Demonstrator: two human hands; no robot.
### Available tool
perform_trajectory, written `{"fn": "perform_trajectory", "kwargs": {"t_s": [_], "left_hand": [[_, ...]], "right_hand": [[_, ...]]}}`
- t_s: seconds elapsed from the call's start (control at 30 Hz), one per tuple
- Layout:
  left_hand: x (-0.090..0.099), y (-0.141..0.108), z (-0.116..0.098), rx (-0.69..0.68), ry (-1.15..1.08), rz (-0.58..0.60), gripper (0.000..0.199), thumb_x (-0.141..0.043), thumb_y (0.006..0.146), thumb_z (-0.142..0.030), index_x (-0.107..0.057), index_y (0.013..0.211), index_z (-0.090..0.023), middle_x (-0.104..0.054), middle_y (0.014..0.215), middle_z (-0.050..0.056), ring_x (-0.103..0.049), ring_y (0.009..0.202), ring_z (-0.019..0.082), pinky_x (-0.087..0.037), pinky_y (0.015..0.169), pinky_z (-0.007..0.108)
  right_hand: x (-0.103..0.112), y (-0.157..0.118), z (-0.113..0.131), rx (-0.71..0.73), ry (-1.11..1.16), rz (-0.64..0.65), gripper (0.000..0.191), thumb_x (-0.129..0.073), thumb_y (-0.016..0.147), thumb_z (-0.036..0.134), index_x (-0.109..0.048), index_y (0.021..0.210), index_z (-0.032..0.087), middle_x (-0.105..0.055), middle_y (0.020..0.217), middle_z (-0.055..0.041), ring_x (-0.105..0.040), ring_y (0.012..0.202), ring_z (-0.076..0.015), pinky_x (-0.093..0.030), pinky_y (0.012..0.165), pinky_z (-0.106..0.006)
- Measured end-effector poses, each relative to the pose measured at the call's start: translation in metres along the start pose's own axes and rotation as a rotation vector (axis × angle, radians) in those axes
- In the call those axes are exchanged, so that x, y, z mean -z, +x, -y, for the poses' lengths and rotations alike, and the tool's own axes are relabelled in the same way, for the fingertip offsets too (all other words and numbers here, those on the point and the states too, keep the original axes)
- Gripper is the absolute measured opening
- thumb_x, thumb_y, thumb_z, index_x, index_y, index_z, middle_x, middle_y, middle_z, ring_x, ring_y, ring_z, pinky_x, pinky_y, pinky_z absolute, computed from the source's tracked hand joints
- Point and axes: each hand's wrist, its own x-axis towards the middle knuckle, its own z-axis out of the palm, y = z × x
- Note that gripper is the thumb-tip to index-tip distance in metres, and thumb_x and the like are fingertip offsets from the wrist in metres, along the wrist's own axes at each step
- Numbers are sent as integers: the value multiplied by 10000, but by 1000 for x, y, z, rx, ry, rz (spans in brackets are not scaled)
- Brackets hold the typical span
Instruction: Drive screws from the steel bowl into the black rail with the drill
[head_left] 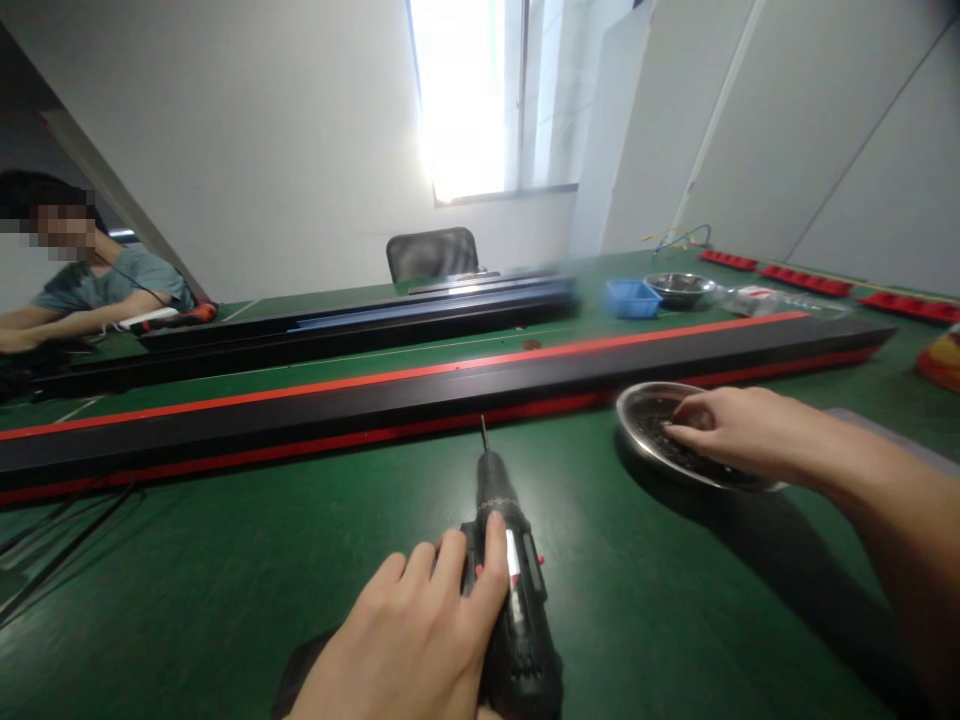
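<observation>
My left hand (420,625) is wrapped round a black power drill (517,610), which lies low in the middle of the view with its thin bit pointing away from me. To the right, my right hand (724,430) reaches into a round metal bowl (634,440) of small dark pieces. Its fingers are pinched together among them, and whatever they hold is too small to make out. Beyond both hands a long black bar (375,398) with red edges lies across the green table (247,590).
Behind the bar lie more long dark profiles (450,315), a blue tray (632,298) and a second metal bowl (679,288). Red racks (806,280) line the far right. Cables (67,550) cross the left side. A person (112,280) sits at the far left; a chair (433,254) stands behind.
</observation>
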Motion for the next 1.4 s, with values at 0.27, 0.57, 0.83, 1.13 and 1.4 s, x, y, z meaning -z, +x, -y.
{"fn": "perform_trajectory", "kwargs": {"t_s": [0.27,0.57,0.83,1.13,1.4], "left_hand": [[2,-1,0,26,9,-3,831,-561,918,-420,-194,1615,-155,-637,1058,109,-632,825,267,-568,716,416],[0,0,-1,14,-1,-15,877,-520,920,-648,-283,1589,-134,-634,1021,114,-644,818,296,-591,691,467],[3,-1,-3,26,7,-13,883,-477,931,-692,-277,1601,-153,-630,1011,109,-647,812,292,-598,702,480],[8,-1,-1,26,-9,35,860,-454,947,-686,-283,1602,-155,-637,1068,139,-658,859,305,-595,732,490],[12,1,-2,65,-100,18,1035,-394,857,-864,-290,1598,-150,-628,1047,129,-647,875,304,-591,748,497]], "right_hand": [[4,-9,6,-29,-45,266,142,-644,817,293,-772,865,256,-736,840,-70,-679,708,-216,-399,595,-306],[7,-13,16,28,-53,259,207,-569,863,238,-748,762,221,-715,772,-75,-640,639,-193,-357,567,-310],[1,-6,8,4,-56,193,170,-612,864,322,-767,849,254,-728,846,-65,-655,692,-199,-364,577,-300],[1,-11,14,36,-12,137,263,-562,909,344,-764,816,205,-714,819,-99,-607,621,-184,-342,574,-308],[0,-8,12,44,-12,123,278,-543,914,354,-775,855,211,-729,837,-110,-626,648,-203,-369,602,-313]]}}
